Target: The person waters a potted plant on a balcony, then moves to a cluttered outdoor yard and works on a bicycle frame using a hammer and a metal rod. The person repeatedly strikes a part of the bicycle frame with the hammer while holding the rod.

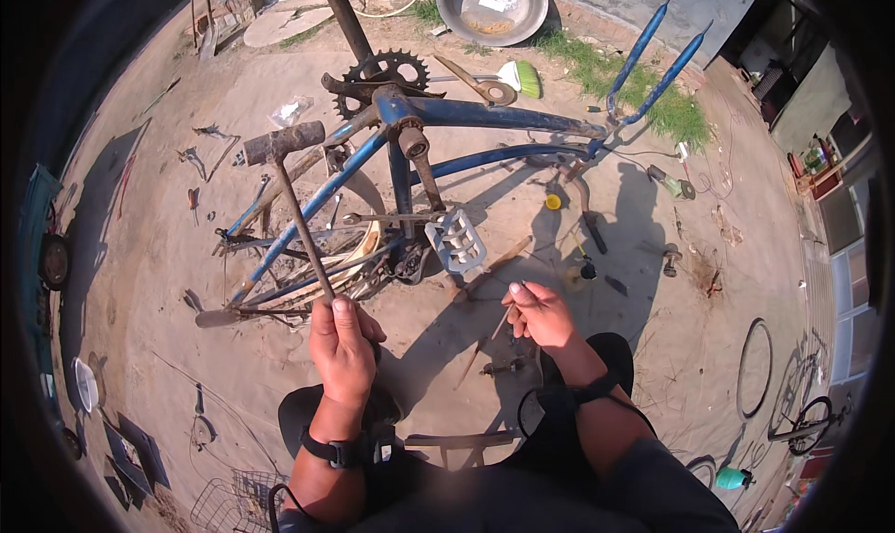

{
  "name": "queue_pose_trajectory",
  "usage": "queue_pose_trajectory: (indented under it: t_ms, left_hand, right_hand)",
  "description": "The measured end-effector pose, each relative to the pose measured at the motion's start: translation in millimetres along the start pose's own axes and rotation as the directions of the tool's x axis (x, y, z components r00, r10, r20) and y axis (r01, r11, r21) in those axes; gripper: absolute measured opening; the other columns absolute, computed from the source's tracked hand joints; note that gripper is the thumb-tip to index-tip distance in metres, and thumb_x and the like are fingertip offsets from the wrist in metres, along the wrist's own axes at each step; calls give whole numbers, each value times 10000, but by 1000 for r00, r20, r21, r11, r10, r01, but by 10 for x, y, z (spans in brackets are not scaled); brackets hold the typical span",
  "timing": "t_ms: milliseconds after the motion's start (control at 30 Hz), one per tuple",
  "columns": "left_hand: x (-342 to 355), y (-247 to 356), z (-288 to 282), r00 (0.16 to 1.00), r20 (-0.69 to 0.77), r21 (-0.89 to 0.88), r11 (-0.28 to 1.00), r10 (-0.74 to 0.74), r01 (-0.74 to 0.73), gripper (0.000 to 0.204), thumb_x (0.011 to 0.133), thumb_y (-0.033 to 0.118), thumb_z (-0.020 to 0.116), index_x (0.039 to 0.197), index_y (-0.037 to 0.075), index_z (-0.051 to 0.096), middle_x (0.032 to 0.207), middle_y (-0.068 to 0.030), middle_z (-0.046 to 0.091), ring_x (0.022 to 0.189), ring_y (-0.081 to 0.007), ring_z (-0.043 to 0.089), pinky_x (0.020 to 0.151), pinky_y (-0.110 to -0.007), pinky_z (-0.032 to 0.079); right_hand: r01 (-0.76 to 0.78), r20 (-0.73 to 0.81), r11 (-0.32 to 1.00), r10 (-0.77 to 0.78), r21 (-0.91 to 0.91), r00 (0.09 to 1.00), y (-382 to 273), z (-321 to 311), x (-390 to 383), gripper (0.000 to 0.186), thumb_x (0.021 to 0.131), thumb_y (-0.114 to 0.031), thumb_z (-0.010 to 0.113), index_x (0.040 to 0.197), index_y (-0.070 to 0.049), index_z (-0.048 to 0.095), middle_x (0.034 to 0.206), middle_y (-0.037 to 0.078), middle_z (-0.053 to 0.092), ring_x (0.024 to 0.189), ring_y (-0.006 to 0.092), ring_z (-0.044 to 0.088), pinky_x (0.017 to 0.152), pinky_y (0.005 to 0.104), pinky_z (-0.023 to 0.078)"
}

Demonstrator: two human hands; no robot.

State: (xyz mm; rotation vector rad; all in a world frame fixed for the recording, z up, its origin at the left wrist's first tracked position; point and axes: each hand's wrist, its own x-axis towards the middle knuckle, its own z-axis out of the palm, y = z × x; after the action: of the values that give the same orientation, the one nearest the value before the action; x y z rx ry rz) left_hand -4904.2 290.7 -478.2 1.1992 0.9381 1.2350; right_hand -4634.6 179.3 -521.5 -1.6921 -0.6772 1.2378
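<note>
Before the blue metal bicycle frame (503, 114), the left hand (343, 345), closed, grips a rusty long-handled hammer (299, 218) low, likely for leverage. The right hand (544, 316), nearly closed, pinches a thin brown rod (502, 322) before the frame, likely for control

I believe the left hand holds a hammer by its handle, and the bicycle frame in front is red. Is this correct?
Not fully: the head view shows that the bicycle frame is blue, not red. The left hand does hold a hammer by its handle.

Basin (451, 9) behind the bicycle frame (494, 114), wire basket (227, 507) near left
</note>
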Motion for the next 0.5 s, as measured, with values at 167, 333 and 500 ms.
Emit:
queue_pose_trajectory:
  t_ms: [167,333,500]
  left_hand:
    - [-264,98,-257,1000,-3,-23,1000,11,-11,294,1090,269,440,883,62,468,615,-17,494,525,-100,492,516,-250,441]
    - [-331,132,-435,1000,-21,-122,993,-8,5,311,1088,292,447,884,61,488,620,-7,492,519,-93,498,497,-248,437]
    - [-316,100,-425,1000,-19,-172,985,25,-28,312,1087,291,454,879,63,500,603,1,484,498,-88,491,479,-247,423]
  right_hand:
    - [3,-32,1000,-3,0,999,-206,315,-376,361,1050,-377,526,936,-49,626,694,24,611,514,93,577,462,217,420]
    - [190,-31,982,-189,18,981,-614,398,-685,316,1053,-333,531,991,-34,612,737,39,629,556,111,604,506,234,456]
    - [387,-39,919,-391,-79,920,-1142,421,-875,245,1042,-269,556,1050,-31,613,833,56,641,656,130,638,566,236,473]
